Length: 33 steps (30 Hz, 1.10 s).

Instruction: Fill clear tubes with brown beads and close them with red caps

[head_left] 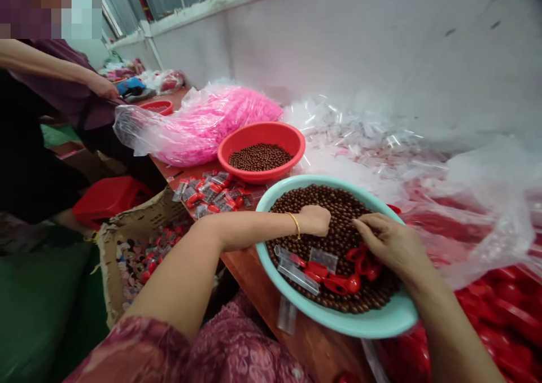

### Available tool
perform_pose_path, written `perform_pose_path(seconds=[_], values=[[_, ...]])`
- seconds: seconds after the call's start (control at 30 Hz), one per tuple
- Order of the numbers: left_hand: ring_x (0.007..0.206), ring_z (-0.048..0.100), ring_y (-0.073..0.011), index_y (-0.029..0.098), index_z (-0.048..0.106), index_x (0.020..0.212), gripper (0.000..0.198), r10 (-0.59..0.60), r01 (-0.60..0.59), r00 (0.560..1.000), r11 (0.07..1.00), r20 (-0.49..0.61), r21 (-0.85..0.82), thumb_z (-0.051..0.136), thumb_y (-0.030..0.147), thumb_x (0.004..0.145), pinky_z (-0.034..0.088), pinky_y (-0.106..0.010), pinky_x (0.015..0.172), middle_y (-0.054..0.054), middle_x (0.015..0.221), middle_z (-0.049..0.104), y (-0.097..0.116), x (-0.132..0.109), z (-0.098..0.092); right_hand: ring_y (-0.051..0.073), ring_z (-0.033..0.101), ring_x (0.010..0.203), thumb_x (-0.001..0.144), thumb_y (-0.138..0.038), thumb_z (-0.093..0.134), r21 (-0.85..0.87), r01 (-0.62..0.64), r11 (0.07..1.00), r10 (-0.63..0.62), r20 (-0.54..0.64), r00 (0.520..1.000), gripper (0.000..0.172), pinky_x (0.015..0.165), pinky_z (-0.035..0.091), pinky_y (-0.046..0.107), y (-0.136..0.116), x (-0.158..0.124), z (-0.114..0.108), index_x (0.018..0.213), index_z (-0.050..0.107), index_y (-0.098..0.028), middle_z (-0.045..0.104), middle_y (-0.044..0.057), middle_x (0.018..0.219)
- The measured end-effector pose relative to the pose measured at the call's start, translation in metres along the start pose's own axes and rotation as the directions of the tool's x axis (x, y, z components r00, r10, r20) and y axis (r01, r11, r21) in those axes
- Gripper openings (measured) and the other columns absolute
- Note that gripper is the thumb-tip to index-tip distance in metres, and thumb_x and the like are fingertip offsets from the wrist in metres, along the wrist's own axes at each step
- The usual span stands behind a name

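A wide light-green basin (pixel 271 281) is filled with small round brown beads (pixel 339 202). My left hand (pixel 315 220), with a gold bracelet at its wrist, is closed in a fist against the beads; what it holds, if anything, is hidden. Over the right side of the basin my right hand (pixel 392 242) has thumb and fingertips pinched together, and I cannot make out anything between them. Just below its fingers lie red plastic pieces (pixel 353 283). Clear plastic tubes (pixel 298 276) rest on the beads near the basin's front left.
Behind stands a red basin (pixel 262 171) of similar beads, beside a bag of pink pieces (pixel 228 118). Red-capped clear tubes (pixel 212 194) lie on the table. A carton (pixel 114 270) stands left; bagged red parts (pixel 503 315) lie right. Another person's hand (pixel 101 85) is at far left.
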<state>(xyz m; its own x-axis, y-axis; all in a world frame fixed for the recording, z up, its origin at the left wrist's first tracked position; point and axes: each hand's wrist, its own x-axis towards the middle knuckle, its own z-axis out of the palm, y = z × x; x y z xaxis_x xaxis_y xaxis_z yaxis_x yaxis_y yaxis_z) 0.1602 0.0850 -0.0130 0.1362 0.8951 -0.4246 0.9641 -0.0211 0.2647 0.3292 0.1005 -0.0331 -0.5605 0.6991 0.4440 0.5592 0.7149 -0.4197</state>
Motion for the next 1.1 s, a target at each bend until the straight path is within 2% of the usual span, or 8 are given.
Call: perform_pose_path(seconds=[0.23, 0.37, 0.47, 0.63, 0.73, 0.93, 1.0, 1.1], values=[[0.088, 0.064, -0.0104, 0.012, 0.053, 0.113, 0.033, 0.234, -0.244, 0.969, 0.893, -0.073, -0.379, 0.055, 0.013, 0.079, 0.051, -0.020, 0.075, -0.007, 0.107, 0.066, -0.027, -0.013, -0.003, 0.020, 0.064, 0.072, 0.085, -0.038, 0.044, 0.068, -0.215, 0.974, 0.221, -0.108, 0.969, 0.029, 0.068, 0.048, 0.030, -0.012, 0.000, -0.009, 0.071, 0.063, -0.021, 0.069, 0.007, 0.077], [0.084, 0.061, -0.0090, 0.011, 0.055, 0.092, 0.025, 0.293, -0.294, 0.942, 0.497, -0.161, -0.817, 0.062, 0.005, 0.069, 0.047, -0.024, 0.082, -0.004, 0.094, 0.065, -0.039, -0.033, -0.014, 0.020, 0.063, 0.073, 0.084, -0.037, 0.044, 0.083, -0.272, 0.959, 0.279, -0.088, 0.956, 0.029, 0.069, 0.048, 0.031, -0.014, 0.003, -0.010, 0.070, 0.062, -0.020, 0.070, 0.007, 0.078], [0.085, 0.061, -0.0095, 0.012, 0.055, 0.086, 0.023, 0.287, -0.268, 0.943, 0.357, -0.169, -0.895, 0.064, 0.005, 0.066, 0.045, -0.027, 0.088, -0.002, 0.089, 0.064, -0.042, -0.049, -0.018, 0.019, 0.062, 0.070, 0.084, -0.037, 0.044, 0.080, -0.284, 0.956, 0.291, -0.096, 0.952, 0.029, 0.068, 0.047, 0.030, -0.015, 0.003, -0.008, 0.068, 0.062, -0.020, 0.069, 0.006, 0.073], [0.084, 0.061, -0.0110, 0.012, 0.057, 0.089, 0.025, 0.202, -0.290, 0.952, 0.338, -0.232, -0.895, 0.067, 0.008, 0.066, 0.045, -0.030, 0.089, -0.002, 0.088, 0.064, -0.050, -0.068, -0.014, 0.019, 0.063, 0.076, 0.084, -0.032, 0.045, 0.056, -0.268, 0.962, 0.272, -0.089, 0.958, 0.026, 0.072, 0.048, 0.031, -0.014, 0.003, -0.013, 0.077, 0.065, -0.018, 0.070, 0.008, 0.082], [0.082, 0.060, -0.0108, 0.011, 0.058, 0.094, 0.026, 0.161, -0.301, 0.952, 0.331, -0.261, -0.895, 0.066, 0.014, 0.069, 0.047, -0.030, 0.086, -0.003, 0.092, 0.064, -0.060, -0.074, -0.007, 0.020, 0.063, 0.087, 0.081, -0.022, 0.046, -0.067, -0.175, 0.982, 0.182, 0.116, 0.976, 0.025, 0.079, 0.048, 0.031, -0.015, -0.001, -0.026, 0.092, 0.068, -0.016, 0.070, 0.008, 0.096], [0.077, 0.057, -0.0090, 0.010, 0.059, 0.097, 0.031, 0.177, -0.248, 0.964, 0.319, -0.199, -0.915, 0.064, 0.010, 0.066, 0.047, -0.025, 0.078, -0.002, 0.087, 0.063, -0.066, -0.078, 0.002, 0.025, 0.058, 0.099, 0.079, -0.014, 0.049, -0.414, 0.173, 0.894, 0.098, 0.555, 0.826, 0.034, 0.087, 0.040, 0.036, -0.030, -0.006, -0.030, 0.107, 0.069, -0.016, 0.067, 0.013, 0.106], [0.077, 0.057, -0.0086, 0.010, 0.059, 0.099, 0.035, 0.171, -0.254, 0.963, 0.306, -0.209, -0.918, 0.065, 0.009, 0.064, 0.047, -0.023, 0.076, -0.002, 0.090, 0.063, -0.067, -0.078, 0.002, 0.026, 0.057, 0.096, 0.081, -0.017, 0.051, -0.465, 0.222, 0.857, 0.114, 0.592, 0.798, 0.028, 0.083, 0.039, 0.035, -0.035, -0.005, -0.027, 0.100, 0.071, -0.016, 0.067, 0.013, 0.099], [0.079, 0.057, -0.0086, 0.010, 0.060, 0.101, 0.038, 0.143, -0.281, 0.958, 0.290, -0.249, -0.915, 0.064, 0.007, 0.063, 0.047, -0.022, 0.075, -0.002, 0.093, 0.063, -0.069, -0.078, 0.004, 0.024, 0.058, 0.092, 0.085, -0.020, 0.047, -0.475, 0.203, 0.856, 0.100, 0.539, 0.837, 0.025, 0.081, 0.040, 0.034, -0.037, -0.002, -0.026, 0.091, 0.071, -0.014, 0.068, 0.013, 0.096]])
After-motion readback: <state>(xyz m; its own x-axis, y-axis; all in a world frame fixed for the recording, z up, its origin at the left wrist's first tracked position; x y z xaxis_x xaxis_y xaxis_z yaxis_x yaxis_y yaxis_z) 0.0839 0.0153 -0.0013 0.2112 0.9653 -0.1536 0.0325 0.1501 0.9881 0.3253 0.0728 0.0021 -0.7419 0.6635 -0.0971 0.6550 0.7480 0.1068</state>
